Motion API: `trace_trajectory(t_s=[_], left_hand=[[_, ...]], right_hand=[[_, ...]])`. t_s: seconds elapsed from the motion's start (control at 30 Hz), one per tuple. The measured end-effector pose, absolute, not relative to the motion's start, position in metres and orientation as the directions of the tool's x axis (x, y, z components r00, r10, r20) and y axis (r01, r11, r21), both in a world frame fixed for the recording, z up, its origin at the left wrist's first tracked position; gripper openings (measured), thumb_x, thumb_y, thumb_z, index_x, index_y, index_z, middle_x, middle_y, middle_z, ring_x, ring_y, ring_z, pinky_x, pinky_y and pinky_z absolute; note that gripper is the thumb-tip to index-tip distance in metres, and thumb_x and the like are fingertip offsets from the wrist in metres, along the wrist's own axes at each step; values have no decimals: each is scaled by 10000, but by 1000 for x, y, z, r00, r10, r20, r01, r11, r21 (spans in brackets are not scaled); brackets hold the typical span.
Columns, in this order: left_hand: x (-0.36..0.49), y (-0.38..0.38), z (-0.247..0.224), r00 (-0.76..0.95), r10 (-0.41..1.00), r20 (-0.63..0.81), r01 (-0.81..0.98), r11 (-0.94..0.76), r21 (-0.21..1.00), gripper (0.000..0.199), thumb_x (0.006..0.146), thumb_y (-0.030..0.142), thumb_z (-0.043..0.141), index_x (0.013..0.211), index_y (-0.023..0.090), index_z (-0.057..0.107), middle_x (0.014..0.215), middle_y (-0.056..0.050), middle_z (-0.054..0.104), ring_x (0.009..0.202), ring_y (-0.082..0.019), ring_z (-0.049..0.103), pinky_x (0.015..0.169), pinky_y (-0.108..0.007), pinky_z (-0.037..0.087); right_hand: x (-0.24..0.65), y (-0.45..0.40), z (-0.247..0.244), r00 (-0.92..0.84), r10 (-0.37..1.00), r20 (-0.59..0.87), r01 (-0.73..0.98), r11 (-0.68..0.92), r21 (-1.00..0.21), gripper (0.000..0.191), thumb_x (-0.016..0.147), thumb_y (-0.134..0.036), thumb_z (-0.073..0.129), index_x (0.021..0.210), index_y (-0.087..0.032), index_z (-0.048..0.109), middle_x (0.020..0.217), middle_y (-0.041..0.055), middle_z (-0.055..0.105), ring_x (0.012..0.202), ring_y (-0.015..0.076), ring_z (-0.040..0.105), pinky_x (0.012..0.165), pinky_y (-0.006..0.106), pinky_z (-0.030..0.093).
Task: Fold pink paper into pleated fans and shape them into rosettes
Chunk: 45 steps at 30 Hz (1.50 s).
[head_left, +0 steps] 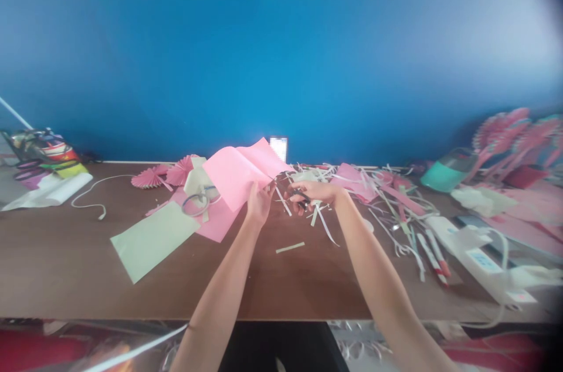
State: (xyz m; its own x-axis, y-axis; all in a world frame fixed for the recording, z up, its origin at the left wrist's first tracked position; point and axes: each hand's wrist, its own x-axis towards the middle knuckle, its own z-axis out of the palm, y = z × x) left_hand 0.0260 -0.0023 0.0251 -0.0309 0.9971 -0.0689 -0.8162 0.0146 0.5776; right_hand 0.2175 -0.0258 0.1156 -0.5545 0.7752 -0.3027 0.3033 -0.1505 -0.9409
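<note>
My left hand pinches the lower right edge of a pink paper sheet, which bends upward above the table. Around the handles of dark scissors my right hand is closed. The scissor blades point left toward the edge of the pink sheet by my left fingers; whether they are cutting into it I cannot tell. Left of my left hand lie a pale green sheet, another pink sheet and a roll of tape. Thin paper strips lie scattered under and beside my right hand.
Folded pink paper fans lie at the back left. A lit phone screen stands against the blue partition. On the right are markers, a white power strip, a teal container and more pink paper pieces. A white cable lies left.
</note>
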Motion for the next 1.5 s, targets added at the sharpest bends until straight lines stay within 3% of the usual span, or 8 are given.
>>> trace_trajectory(t_s=[0.17, 0.37, 0.53, 0.83, 1.03, 1.27, 1.5], left_hand=[[30, -4, 25, 45, 993, 106, -861, -15, 508, 189, 912, 334, 513, 941, 175, 611, 1009, -66, 678, 1080, -164, 609, 1027, -366, 442], [32, -6, 27, 27, 990, 135, -845, -50, 533, 230, 897, 371, 546, 977, 171, 628, 997, -73, 690, 1064, -195, 620, 993, -366, 457], [33, -10, 33, 46, 983, 176, -823, -62, 564, 298, 916, 398, 501, 1004, 158, 653, 1032, -86, 697, 1042, -205, 632, 986, -354, 452], [32, -8, 30, 57, 989, 139, -819, -33, 572, 394, 888, 489, 512, 1026, 148, 654, 1057, -113, 692, 1051, -230, 627, 971, -370, 451], [32, -5, 25, 54, 987, 148, -786, -50, 616, 410, 890, 482, 501, 1045, 133, 652, 1069, -121, 687, 1033, -230, 625, 958, -370, 460], [31, -8, 28, 63, 990, 124, -821, -19, 570, 353, 895, 443, 511, 1015, 148, 662, 1011, -98, 699, 1006, -221, 634, 948, -356, 466], [31, -10, 31, 109, 987, 117, -815, 21, 578, 425, 892, 500, 485, 1026, 140, 667, 1049, -121, 696, 1058, -252, 623, 955, -376, 457]], right_hand=[[217, -26, 116, -612, 739, -283, 309, -106, -945, 339, 688, -336, 781, 920, -150, 618, 691, 38, 702, 573, 132, 651, 420, 142, 440], [211, -22, 109, -602, 750, -274, 281, -123, -952, 371, 661, -356, 798, 924, -163, 623, 692, 32, 708, 564, 148, 656, 413, 167, 447], [203, -22, 106, -524, 807, -271, 230, -172, -958, 312, 612, -270, 834, 819, -167, 625, 661, 10, 700, 551, 147, 659, 403, 165, 449], [199, -23, 105, -610, 746, -268, 264, -127, -956, 348, 640, -335, 824, 865, -177, 611, 689, 30, 707, 561, 152, 663, 410, 177, 472], [198, -22, 103, -514, 834, -201, 223, -97, -970, 337, 603, -336, 836, 785, -185, 597, 636, 5, 685, 523, 146, 643, 417, 190, 483], [197, -23, 106, -572, 779, -255, 250, -130, -960, 356, 597, -325, 838, 841, -189, 618, 657, 10, 692, 550, 155, 647, 431, 198, 476], [197, -23, 106, -606, 752, -260, 253, -127, -959, 309, 648, -299, 806, 858, -185, 610, 708, 25, 712, 560, 156, 659, 408, 181, 446]])
